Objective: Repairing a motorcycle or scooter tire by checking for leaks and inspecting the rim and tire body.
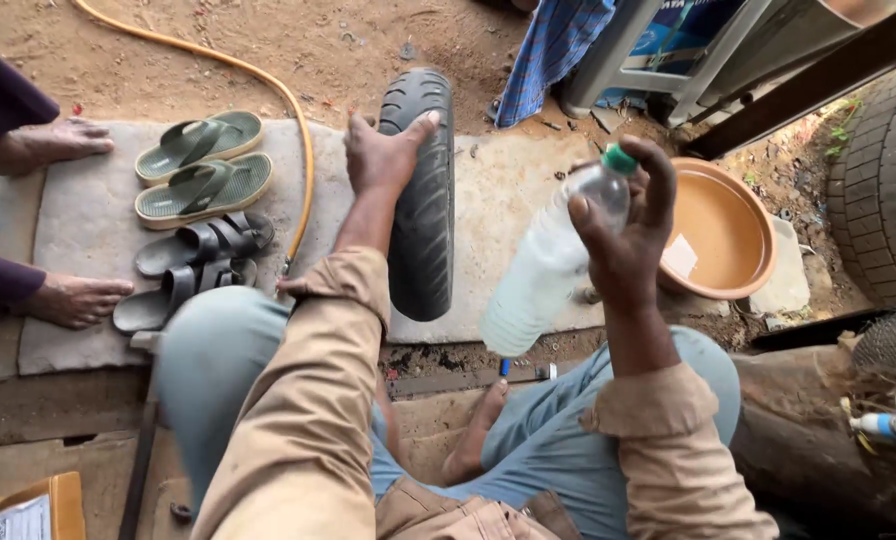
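- A black tyre (423, 200) stands upright on a stone slab (508, 190), between the person's knees.
- The left hand (383, 155) grips the tyre's top.
- The right hand (628, 235) holds a green-capped plastic bottle (548, 265), tilted, right of the tyre.
- An orange basin (718, 230) lies further right; green sandals (203, 170) lie left of the tyre.

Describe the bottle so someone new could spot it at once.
Start at the upright black tyre on the stone slab. Just right of it, the right hand holds a clear plastic bottle tilted. Its green cap sets it apart from the orange basin beyond.
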